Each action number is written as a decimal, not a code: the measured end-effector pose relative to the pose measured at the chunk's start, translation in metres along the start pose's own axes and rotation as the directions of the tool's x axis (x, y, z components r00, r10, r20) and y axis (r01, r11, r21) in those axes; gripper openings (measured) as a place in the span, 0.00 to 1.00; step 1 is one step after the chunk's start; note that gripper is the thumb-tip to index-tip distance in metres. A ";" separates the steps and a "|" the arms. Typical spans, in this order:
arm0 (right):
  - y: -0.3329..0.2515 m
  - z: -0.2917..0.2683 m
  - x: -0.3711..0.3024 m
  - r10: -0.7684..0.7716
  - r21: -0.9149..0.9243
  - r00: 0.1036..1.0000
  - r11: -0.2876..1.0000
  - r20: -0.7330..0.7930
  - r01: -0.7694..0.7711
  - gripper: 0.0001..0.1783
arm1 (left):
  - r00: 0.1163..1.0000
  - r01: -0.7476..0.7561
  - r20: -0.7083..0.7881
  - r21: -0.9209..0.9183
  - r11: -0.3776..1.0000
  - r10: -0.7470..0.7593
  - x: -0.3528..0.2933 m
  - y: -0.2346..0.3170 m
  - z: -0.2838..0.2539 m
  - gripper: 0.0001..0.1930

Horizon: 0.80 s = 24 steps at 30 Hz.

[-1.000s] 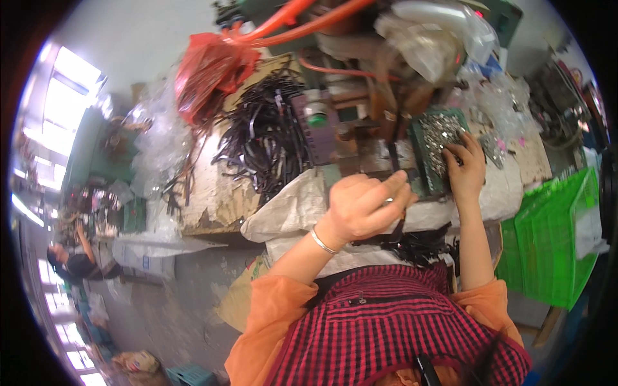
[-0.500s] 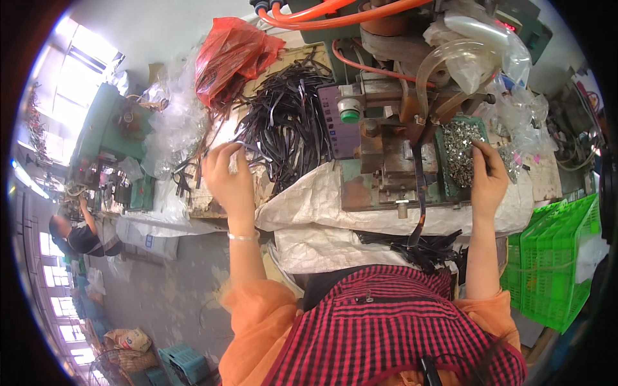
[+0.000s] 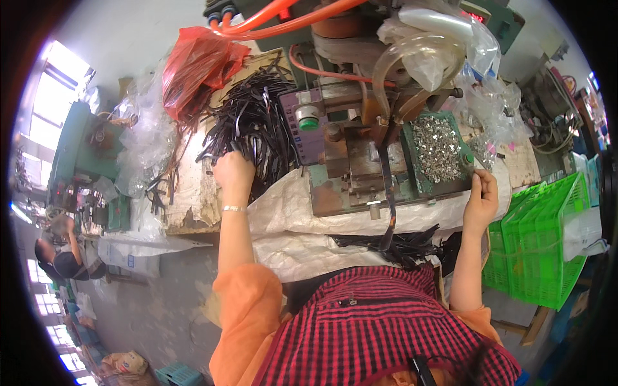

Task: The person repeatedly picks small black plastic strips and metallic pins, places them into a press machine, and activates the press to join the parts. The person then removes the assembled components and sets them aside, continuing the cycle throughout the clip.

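My left hand [image 3: 234, 172] is at the near left edge of a heap of black straps [image 3: 257, 125], its fingers closed on a strap there; the fingertips are partly hidden. My right hand [image 3: 481, 204] is held with loosely bent fingers and nothing visible in them, just by the front right corner of a green tray [image 3: 432, 188] filled with small shiny metal pieces [image 3: 438, 151]. A green button [image 3: 468, 158] sits close to its fingertips. Between the hands stands a bench press [image 3: 367, 167]. One long dark strap [image 3: 390, 199] hangs from it toward my lap.
More black straps [image 3: 412, 248] lie by the bench's front edge. A red plastic bag [image 3: 196, 77] and clear plastic bags [image 3: 145, 151] are at the left. Green crates [image 3: 534, 241] stand at the right. Orange hoses [image 3: 290, 18] cross overhead. Another person [image 3: 64, 257] works far left.
My left hand has gone from the worktop's left part onto the strap heap. My right hand has drawn back from the tray's right side, uncovering the green button. The whole view has shifted.
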State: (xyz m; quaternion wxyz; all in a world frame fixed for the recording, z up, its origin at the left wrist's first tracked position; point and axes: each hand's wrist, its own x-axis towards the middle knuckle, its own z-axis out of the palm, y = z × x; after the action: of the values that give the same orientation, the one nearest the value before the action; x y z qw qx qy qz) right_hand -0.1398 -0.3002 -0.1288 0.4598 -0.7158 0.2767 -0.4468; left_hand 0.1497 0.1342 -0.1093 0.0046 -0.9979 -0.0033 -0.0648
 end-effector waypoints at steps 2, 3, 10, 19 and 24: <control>-0.028 0.009 -0.003 -0.039 -0.077 0.996 0.996 0.075 0.045 0.08 | 0.996 -0.079 -0.051 -0.049 0.996 0.077 -0.009 -0.003 -0.005 0.11; -0.048 0.018 -0.003 -0.056 -0.120 0.993 0.990 0.104 0.068 0.08 | 0.989 -0.132 -0.077 -0.077 0.988 0.126 -0.008 0.000 -0.006 0.12; -0.139 0.127 -0.003 -0.287 0.209 0.915 0.950 0.283 0.234 0.06 | 0.957 -0.078 0.272 -0.089 0.993 0.100 0.041 -0.002 -0.009 0.15; -0.147 0.137 -0.024 0.033 0.588 0.905 0.749 0.424 -0.303 0.16 | 0.780 0.541 0.480 -0.840 -0.047 0.401 -0.021 -0.047 -0.054 0.07; -0.163 0.140 -0.024 0.081 0.679 0.847 0.560 0.526 -0.475 0.22 | 0.998 0.031 0.011 -0.924 -0.380 0.054 -0.084 0.022 -0.124 0.13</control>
State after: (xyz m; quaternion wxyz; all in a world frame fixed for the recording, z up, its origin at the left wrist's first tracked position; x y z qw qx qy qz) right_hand -0.0274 -0.1543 -0.0157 0.8424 -0.4643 0.0532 -0.2684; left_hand 0.0502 0.1104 0.0028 -0.8258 -0.5603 0.0622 -0.0132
